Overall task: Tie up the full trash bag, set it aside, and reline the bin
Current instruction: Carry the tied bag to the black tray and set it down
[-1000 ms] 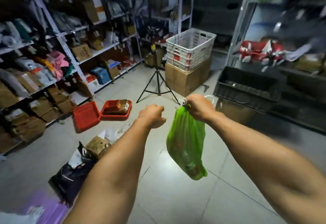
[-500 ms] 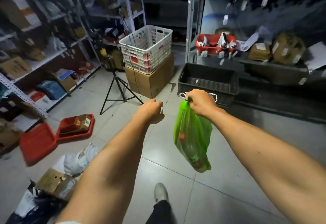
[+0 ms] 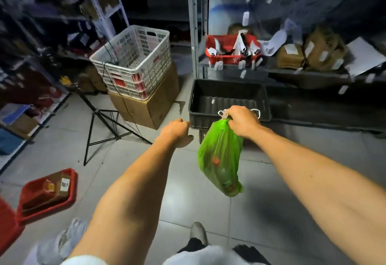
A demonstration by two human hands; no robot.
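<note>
Head view: right hand (image 3: 242,121) hides green bag (image 3: 220,158) neck; contents blurred.

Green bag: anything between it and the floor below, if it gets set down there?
Nothing visible. The green bag hangs from the right hand over bare floor tiles; the black crate sits behind it, the left hand beside it.

The green bag (image 3: 220,160) now hangs nearer the black crate (image 3: 228,101).

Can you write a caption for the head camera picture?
Right hand carries a green bag by its top toward a black crate; left hand empty.
</note>
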